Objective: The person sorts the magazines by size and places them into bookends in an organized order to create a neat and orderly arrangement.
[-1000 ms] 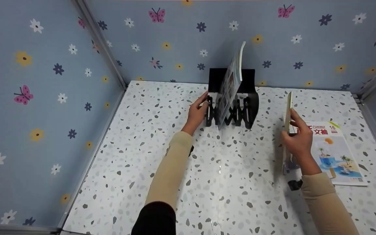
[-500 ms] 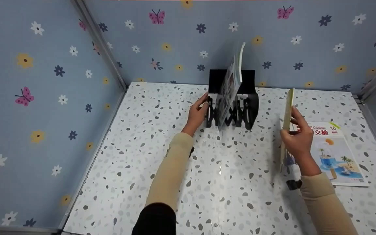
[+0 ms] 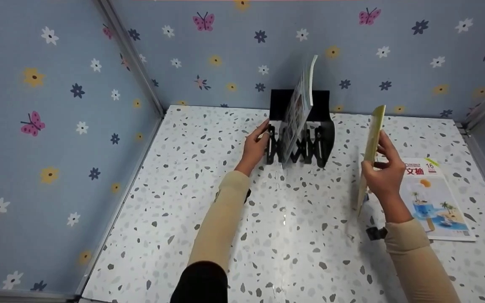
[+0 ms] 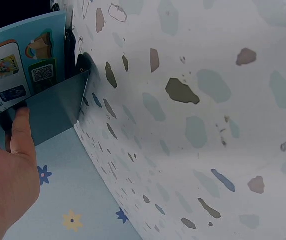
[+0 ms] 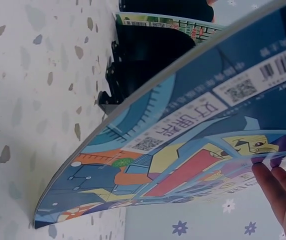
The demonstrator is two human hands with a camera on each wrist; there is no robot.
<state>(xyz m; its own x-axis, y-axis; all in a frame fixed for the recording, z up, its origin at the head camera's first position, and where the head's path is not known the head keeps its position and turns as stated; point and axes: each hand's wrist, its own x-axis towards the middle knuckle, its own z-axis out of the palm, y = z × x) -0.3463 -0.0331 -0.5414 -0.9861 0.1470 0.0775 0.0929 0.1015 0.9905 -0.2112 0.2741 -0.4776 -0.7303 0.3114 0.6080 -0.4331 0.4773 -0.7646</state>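
My left hand (image 3: pixel 254 149) grips the left end of a black expandable book rack (image 3: pixel 320 143) by the back wall. In the left wrist view, a finger (image 4: pixel 23 131) lies against the rack's dark end plate (image 4: pixel 58 107). A magazine (image 3: pixel 299 109) stands in the rack, leaning right; its light-blue cover (image 4: pixel 43 42) carries a QR code. To the right, my right hand (image 3: pixel 383 172) holds a second magazine (image 3: pixel 372 139) on edge, thumb on one face and fingers on the other. The right wrist view shows this magazine's colourful cartoon cover (image 5: pixel 183 165), with the rack beyond it.
Another magazine (image 3: pixel 436 206) with a beach picture lies flat on the speckled table (image 3: pixel 310 252) under and beside my right forearm. Flower-patterned panels (image 3: pixel 225 50) rise behind the rack and along the left (image 3: pixel 57 139) and right sides.
My right hand has raised and tilted its magazine, the top edge moving away and slightly right, the lower end slightly left. My left hand and the rack have stayed in place.
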